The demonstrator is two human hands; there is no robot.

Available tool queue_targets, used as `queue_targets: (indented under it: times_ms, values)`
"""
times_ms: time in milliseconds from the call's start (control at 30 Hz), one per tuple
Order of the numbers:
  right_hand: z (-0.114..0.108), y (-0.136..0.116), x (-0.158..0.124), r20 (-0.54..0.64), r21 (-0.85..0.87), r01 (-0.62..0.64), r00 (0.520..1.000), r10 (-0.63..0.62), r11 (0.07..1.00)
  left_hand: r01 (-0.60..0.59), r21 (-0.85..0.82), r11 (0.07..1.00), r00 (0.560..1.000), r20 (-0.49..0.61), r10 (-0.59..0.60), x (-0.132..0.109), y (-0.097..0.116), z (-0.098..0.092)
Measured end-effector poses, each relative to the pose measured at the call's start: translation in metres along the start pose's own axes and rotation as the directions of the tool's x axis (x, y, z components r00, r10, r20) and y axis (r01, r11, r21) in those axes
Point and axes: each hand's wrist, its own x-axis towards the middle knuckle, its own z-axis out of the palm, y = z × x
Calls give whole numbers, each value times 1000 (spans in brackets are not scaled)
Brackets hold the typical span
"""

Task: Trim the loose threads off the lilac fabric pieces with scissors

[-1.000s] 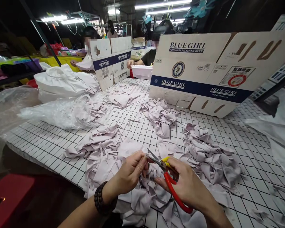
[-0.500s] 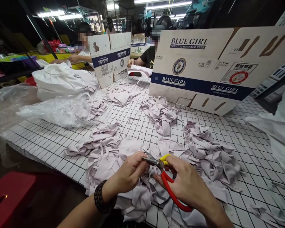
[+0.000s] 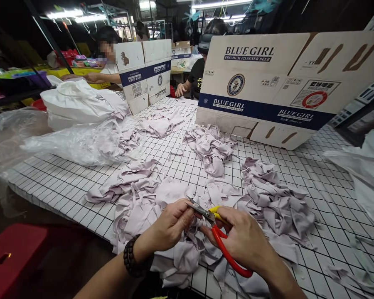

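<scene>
My right hand (image 3: 241,236) is closed around the scissors (image 3: 210,215), which have one yellow handle and one red handle. Their blades point left and reach the fingertips of my left hand (image 3: 171,224). That hand is pinched, with a beaded bracelet (image 3: 132,255) at its wrist; what sits between its fingers is hidden. Beneath both hands lies a heap of pale lilac fabric pieces (image 3: 137,216), some with narrow straps. More of this fabric (image 3: 277,203) is piled just beyond my right hand.
Small fabric piles (image 3: 210,147) lie farther across the grid-patterned table (image 3: 65,178). Upright cardboard sheets (image 3: 252,83) stand at the back. Plastic bags (image 3: 71,143) lie left, and a red stool (image 3: 15,257) stands below. Two co-workers sit opposite, one with a hand (image 3: 183,88) at the table.
The scissor blades have drawn closer together at my left fingertips. My hands stay almost in place. The co-worker behind the cardboard no longer holds up the pale fabric.
</scene>
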Motion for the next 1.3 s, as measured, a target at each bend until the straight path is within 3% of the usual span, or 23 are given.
queue_targets:
  times_ms: [633, 767, 833, 933, 1100, 1200, 1300]
  values:
    - [12, 10, 4, -90, 41, 134, 988, -129, 990, 132, -181, 975, 991, 60, -123, -4, -1, -4]
    - [10, 10, 5, -48, 184, 95, 995, -88, 978, 174, -271, 947, 985, 59, -164, -3, 1, -3]
    - [8, 13, 6, 60, 384, -3, 998, -22, 923, 180, -314, 932, 984, 41, -176, -1, 3, -2]
    - [14, 20, 12, 187, 669, -163, 981, 48, 725, 168, -363, 917, 985, 15, -175, 3, 5, 0]
    - [43, 12, 32, 162, 863, -198, 980, 116, 464, 114, -374, 920, 989, -45, -141, 7, -1, 0]
    - [40, -5, 39, 149, 911, -171, 985, 88, 375, 84, -265, 961, 981, -146, -126, 3, -7, -3]
    - [20, -15, 39, 161, 929, -165, 986, 39, 330, 163, -180, 970, 987, 19, -162, 2, -10, -7]
